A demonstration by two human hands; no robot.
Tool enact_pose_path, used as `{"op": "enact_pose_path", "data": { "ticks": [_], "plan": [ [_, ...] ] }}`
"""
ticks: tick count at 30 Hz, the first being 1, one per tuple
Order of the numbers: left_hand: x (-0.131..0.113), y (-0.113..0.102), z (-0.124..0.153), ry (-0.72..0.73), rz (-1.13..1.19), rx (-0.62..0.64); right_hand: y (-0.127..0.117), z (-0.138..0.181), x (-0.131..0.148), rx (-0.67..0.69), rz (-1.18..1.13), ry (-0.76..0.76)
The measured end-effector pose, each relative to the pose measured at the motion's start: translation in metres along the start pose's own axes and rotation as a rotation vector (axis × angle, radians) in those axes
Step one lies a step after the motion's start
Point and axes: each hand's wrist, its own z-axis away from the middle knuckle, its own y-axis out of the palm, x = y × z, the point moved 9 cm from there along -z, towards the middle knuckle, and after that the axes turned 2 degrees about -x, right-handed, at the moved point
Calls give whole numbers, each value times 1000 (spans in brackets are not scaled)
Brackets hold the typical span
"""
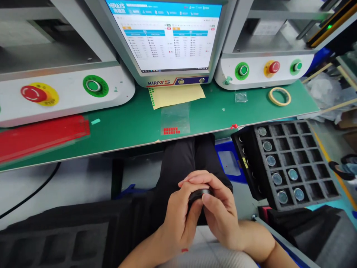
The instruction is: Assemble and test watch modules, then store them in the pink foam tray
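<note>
Over my lap, my left hand (pixel 177 214) and my right hand (pixel 223 212) are cupped together around a small black round part (pixel 198 194). My left fingers wrap its left side, and the right thumb presses near its top edge. Most of the part is covered by fingers, so its exact kind does not show. To the right, a dark foam tray (pixel 305 165) holds several round pieces with shiny, glassy faces, such as one round piece (pixel 292 174), in its left columns. A small red mark (pixel 184 250) lies near my left wrist.
A green bench (pixel 134 126) runs ahead, carrying a monitor (pixel 173 41), a yellow sheet (pixel 178 96), a clear bag with red stickers (pixel 175 119), red strips (pixel 44 136) and a tape roll (pixel 279 96). Machines with push buttons stand both sides. Another foam tray (pixel 92 238) is lower left.
</note>
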Motion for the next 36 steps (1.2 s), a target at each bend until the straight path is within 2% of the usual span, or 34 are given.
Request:
{"op": "enact_pose_path", "data": {
  "ticks": [7, 13, 16, 18, 20, 23, 26, 30, 32, 36],
  "plan": [
    [-13, 0, 2, 146, -213, -19, -1, 3, -5, -191, -166, -49],
    [-17, 1, 3, 180, -257, -23, -2, 3, -3, -187, -183, -67],
    [-15, 2, 4, 164, -208, -26, -4, 5, 1, -164, -110, -66],
    [-9, 1, 3, 72, -70, -26, -6, 5, 6, -135, 17, -91],
    [4, 2, 1, -101, 165, -24, -4, 5, 14, -49, 179, -171],
    [19, 15, 3, -367, 647, 41, 2, 11, 31, 94, 413, -418],
    [25, 31, 8, -554, 991, 104, 1, 20, 39, 128, 558, -657],
    [30, 39, 13, -672, 1137, 111, -1, 22, 36, 133, 627, -752],
    [28, 42, 15, -688, 1172, 142, -3, 22, 36, 125, 657, -779],
    [27, 40, 17, -699, 1192, 170, -3, 26, 36, 202, 698, -878]
  ]
}}
